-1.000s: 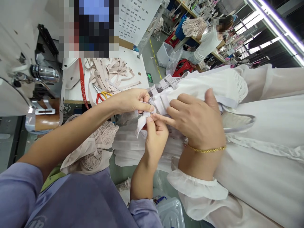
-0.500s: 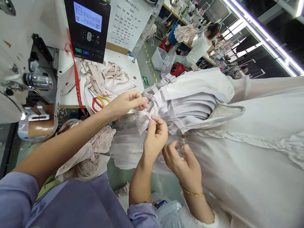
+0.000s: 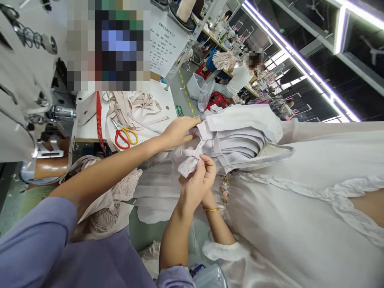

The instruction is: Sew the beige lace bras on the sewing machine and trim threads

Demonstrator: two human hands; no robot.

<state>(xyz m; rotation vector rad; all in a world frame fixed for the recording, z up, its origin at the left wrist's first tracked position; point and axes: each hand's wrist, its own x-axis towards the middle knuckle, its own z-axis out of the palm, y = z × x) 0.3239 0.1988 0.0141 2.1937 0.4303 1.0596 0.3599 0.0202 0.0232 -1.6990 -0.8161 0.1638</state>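
Note:
A stack of pale bras (image 3: 237, 142) with nested cups and straps lies against a co-worker's white dress. My left hand (image 3: 180, 132) reaches across and is closed on the near edge of the stack, its fingertips partly hidden by fabric. Lower down, my right hand (image 3: 199, 176) pinches a bunched pale fabric strip (image 3: 189, 164), which looks knotted or twisted around the straps. Behind my right hand is a co-worker's hand (image 3: 207, 196) with a gold bracelet, mostly hidden; what it holds cannot be told.
Red-and-yellow-handled scissors (image 3: 126, 138) lie beside a heap of beige straps (image 3: 138, 106) on the white table. A sewing machine (image 3: 24, 92) stands at the left. Lace bras (image 3: 108, 212) hang below the table edge. A person in white (image 3: 240, 80) sits farther back.
My left hand has moved from the loose strip to the stack's edge. My right hand stays at the strip. The co-worker's hand has shifted left behind my right hand. The view has tilted up.

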